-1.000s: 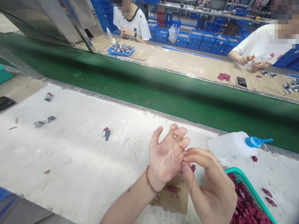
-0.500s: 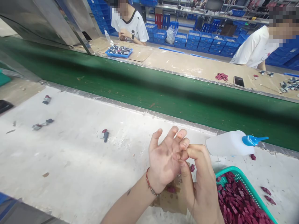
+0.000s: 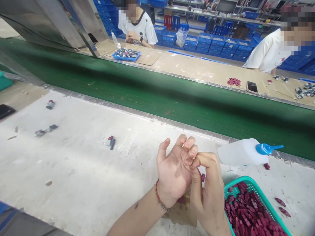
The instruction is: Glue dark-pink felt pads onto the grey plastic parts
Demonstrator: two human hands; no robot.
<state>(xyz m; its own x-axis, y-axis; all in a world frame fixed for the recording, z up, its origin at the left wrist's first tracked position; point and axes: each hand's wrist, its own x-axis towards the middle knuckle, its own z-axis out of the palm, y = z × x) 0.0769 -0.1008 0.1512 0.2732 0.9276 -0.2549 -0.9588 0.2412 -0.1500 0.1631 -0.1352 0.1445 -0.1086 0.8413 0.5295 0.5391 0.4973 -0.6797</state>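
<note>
The left hand [image 3: 174,168] is held palm up, fingers loosely spread and curled, a bracelet [image 3: 157,197] at its wrist; the right hand [image 3: 209,186] is closed in a narrow pinch at the left hand's little finger, though whether anything small sits between the fingertips I cannot tell; a maroon piece [image 3: 203,177] shows past the right thumb, partly covered; brown card [image 3: 183,218], mostly hidden, lies beneath both hands on a scuffed white worktop [image 3: 86,170]; near the right hand a teal basket [image 3: 244,178] holds a heap of maroon blocks [image 3: 251,209], its lower end cut off; a white bottle [image 3: 240,152] lies on its side just beyond. Past the worktop runs a green belt [image 3: 147,95]; across it a tan bench [image 3: 192,67] bears a blue tray [image 3: 125,59] of grey and maroon parts; blue crates [image 3: 204,42] stand behind, their contents too small to make out.
</note>
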